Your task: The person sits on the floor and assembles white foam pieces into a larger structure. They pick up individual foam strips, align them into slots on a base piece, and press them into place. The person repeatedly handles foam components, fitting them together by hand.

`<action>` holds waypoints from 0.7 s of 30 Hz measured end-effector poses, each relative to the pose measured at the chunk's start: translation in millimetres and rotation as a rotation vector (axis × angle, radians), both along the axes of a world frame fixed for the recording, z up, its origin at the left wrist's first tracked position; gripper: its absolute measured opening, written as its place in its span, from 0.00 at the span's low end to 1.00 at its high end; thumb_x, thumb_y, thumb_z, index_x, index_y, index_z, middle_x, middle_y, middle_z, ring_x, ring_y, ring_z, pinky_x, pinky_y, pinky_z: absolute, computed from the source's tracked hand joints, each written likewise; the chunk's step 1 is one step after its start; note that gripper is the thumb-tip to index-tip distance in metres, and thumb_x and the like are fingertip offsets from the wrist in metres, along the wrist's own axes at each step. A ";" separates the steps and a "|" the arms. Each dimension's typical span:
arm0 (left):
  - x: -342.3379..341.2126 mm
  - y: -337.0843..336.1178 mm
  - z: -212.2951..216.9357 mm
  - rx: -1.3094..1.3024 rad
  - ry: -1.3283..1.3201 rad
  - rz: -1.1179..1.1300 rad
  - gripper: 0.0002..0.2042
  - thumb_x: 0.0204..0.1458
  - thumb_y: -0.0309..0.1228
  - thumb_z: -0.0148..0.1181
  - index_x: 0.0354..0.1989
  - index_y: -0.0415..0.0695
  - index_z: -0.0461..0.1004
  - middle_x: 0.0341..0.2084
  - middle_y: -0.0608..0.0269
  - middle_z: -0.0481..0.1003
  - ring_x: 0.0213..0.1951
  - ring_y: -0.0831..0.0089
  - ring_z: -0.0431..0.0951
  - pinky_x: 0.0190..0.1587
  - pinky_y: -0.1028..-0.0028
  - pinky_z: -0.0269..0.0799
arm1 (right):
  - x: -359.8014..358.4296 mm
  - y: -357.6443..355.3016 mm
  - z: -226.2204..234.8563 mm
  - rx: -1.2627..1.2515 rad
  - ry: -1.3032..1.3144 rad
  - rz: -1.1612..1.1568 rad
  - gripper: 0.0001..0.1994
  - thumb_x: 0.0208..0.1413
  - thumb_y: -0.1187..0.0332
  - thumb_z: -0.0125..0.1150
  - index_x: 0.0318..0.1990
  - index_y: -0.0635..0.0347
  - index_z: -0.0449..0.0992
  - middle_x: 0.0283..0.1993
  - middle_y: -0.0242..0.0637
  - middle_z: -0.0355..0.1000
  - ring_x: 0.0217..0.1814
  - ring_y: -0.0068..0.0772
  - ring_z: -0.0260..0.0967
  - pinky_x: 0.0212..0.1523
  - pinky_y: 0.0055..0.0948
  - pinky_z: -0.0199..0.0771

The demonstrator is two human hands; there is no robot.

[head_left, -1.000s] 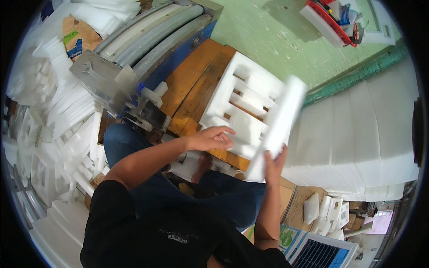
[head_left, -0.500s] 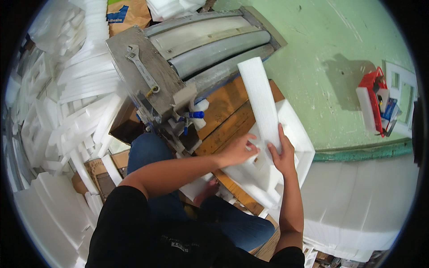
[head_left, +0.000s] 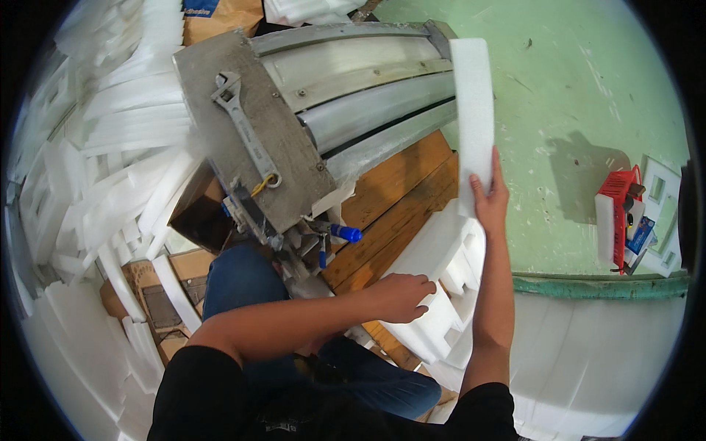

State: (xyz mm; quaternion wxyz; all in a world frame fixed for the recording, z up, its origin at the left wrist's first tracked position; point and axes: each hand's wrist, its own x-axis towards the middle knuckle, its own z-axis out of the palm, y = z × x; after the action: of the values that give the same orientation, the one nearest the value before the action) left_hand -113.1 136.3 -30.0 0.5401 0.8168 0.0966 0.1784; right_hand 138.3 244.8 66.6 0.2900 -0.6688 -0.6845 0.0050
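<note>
My right hand (head_left: 489, 197) is closed around the lower end of a long white foam strip (head_left: 474, 103). The strip stands up from the hand, its upper part overlapping the right end of a roller machine (head_left: 382, 103). My left hand (head_left: 401, 298) is loosely curled, with thumb and fingers apart and nothing visible between them. It is just in front of a white moulded foam piece (head_left: 423, 253) with cut-out slots; whether it touches that piece, I cannot tell. The foam piece leans on a brown wooden board (head_left: 393, 206), below the strip.
An adjustable wrench (head_left: 246, 128) lies on the machine's metal end plate. Blue-handled clamps (head_left: 344, 233) stick out at its near corner. White foam offcuts (head_left: 140, 147) heap up at left. A red basket of tools (head_left: 621, 213) sits on the green surface (head_left: 559, 95) at right.
The foam strip has moved up and right in my right hand and stands more upright. My left hand is now farther from the strip. The view has shifted, and the slotted foam piece shows at another angle.
</note>
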 end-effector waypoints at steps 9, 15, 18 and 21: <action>-1.9 2.9 -17.7 -0.026 0.051 -0.053 0.20 0.58 0.34 0.63 0.58 0.41 0.71 0.50 0.49 0.75 0.52 0.49 0.79 0.52 0.50 0.75 | 144.0 4.6 -3.1 -0.232 -0.089 -0.057 0.38 0.60 0.75 0.65 0.78 0.52 0.58 0.74 0.51 0.65 0.76 0.46 0.64 0.74 0.40 0.62; 5.6 12.4 -25.0 -0.076 0.106 -0.078 0.21 0.59 0.36 0.63 0.59 0.42 0.70 0.51 0.51 0.75 0.53 0.49 0.78 0.53 0.50 0.74 | 141.2 42.5 -10.2 -0.253 -0.165 -0.018 0.38 0.61 0.74 0.64 0.78 0.47 0.58 0.68 0.55 0.71 0.71 0.51 0.70 0.71 0.41 0.66; 10.8 9.9 -30.6 -0.087 0.122 -0.082 0.22 0.60 0.37 0.62 0.60 0.42 0.70 0.53 0.51 0.74 0.53 0.49 0.78 0.53 0.51 0.74 | 141.4 80.4 -8.9 -0.215 -0.191 0.020 0.38 0.61 0.73 0.64 0.78 0.46 0.58 0.66 0.57 0.72 0.69 0.54 0.71 0.69 0.42 0.67; 17.0 9.2 -38.3 -0.088 0.135 -0.089 0.22 0.61 0.37 0.62 0.60 0.43 0.70 0.54 0.51 0.74 0.53 0.49 0.78 0.54 0.51 0.73 | 130.7 122.3 -3.2 -0.191 -0.207 0.046 0.37 0.61 0.71 0.64 0.78 0.45 0.58 0.67 0.57 0.71 0.70 0.55 0.70 0.69 0.41 0.67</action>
State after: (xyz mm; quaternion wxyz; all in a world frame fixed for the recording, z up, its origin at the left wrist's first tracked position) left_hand -96.1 145.5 -68.3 0.5753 0.8058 0.1040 0.0944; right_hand 269.0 367.1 63.5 0.1527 -0.6743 -0.7225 0.0076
